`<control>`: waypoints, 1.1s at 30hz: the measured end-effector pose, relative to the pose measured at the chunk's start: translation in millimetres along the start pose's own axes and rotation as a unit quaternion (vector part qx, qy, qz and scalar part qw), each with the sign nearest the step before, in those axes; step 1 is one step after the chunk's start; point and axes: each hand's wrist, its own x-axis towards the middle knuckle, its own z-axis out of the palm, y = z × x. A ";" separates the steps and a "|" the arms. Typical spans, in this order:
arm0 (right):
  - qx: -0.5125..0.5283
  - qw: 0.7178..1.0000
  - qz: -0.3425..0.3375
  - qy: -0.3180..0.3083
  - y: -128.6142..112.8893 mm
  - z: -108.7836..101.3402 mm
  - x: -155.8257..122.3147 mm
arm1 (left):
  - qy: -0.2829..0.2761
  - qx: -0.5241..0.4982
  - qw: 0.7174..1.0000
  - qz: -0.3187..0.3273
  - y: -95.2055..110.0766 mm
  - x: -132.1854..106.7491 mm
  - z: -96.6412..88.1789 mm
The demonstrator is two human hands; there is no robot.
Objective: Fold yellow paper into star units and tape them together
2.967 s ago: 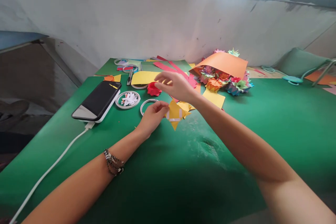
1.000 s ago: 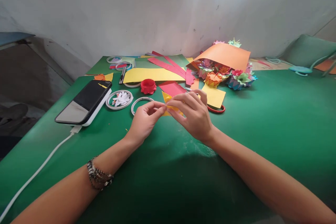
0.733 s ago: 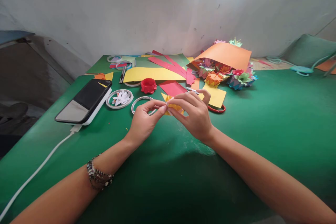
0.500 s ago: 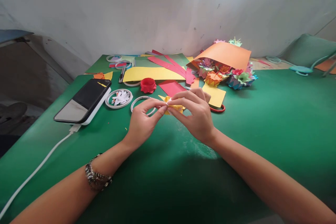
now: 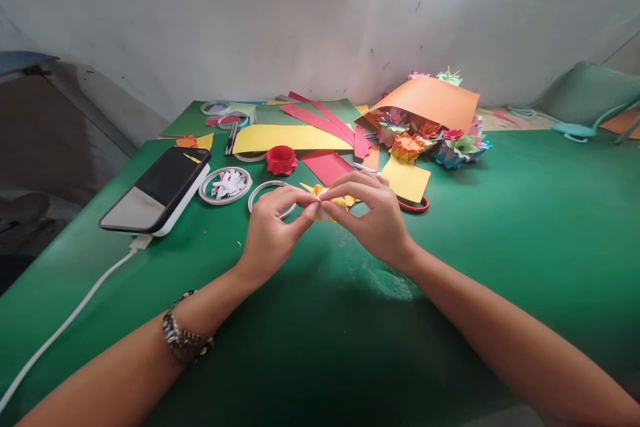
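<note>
A small folded piece of yellow paper (image 5: 327, 215), with some white showing on it, is pinched between my two hands over the green table. My left hand (image 5: 276, 223) closes thumb and index finger on its left side. From the other side my right hand (image 5: 375, 213) pinches it, fingertips almost touching those of the left. The fingers cover much of the paper, so its full shape is hidden. Just behind sit a red paper cup shape (image 5: 281, 161) with a pointed rim and a white tape ring (image 5: 260, 195), partly behind my left hand.
At left lie a phone-like black and white device (image 5: 157, 190) with a white cable (image 5: 75, 313) and a ring holding white paper scraps (image 5: 229, 184). Farther back are a yellow strip (image 5: 290, 139), red strips (image 5: 325, 123), paper flowers (image 5: 460, 147) under an orange sheet (image 5: 425, 100), and red-handled scissors (image 5: 417, 207).
The fingers of my right hand have drawn in slightly lower around the yellow paper, and more of its right side shows. My left hand stays nearly in place. The view shifts slightly.
</note>
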 end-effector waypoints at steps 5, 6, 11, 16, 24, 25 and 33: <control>0.001 1.000 0.002 -0.001 0.2 -0.8 0.7 | -0.007 0.003 1.000 0.016 0.9 -0.6 0.6; 0.001 1.000 0.003 -0.003 0.3 -0.9 0.8 | -0.007 0.002 1.000 0.018 1.1 -0.6 0.9; -0.010 1.000 0.016 -0.007 -1.1 -1.0 1.2 | -0.007 -0.007 1.000 0.012 1.5 -1.1 2.0; 0.023 0.998 0.050 -0.021 -0.3 -1.8 2.8 | -0.018 -0.034 0.999 -0.013 0.9 -1.3 1.7; 0.138 0.984 0.109 -0.013 4.2 -3.7 6.6 | -0.028 -0.063 0.996 -0.062 1.1 0.8 -0.4; 0.144 0.983 0.116 -0.007 4.8 -4.0 7.0 | -0.028 -0.067 0.995 -0.071 1.0 1.4 -0.5; 0.201 0.964 0.167 0.039 17.0 -12.2 15.7 | -0.059 -0.138 0.970 -0.190 -4.1 5.5 3.2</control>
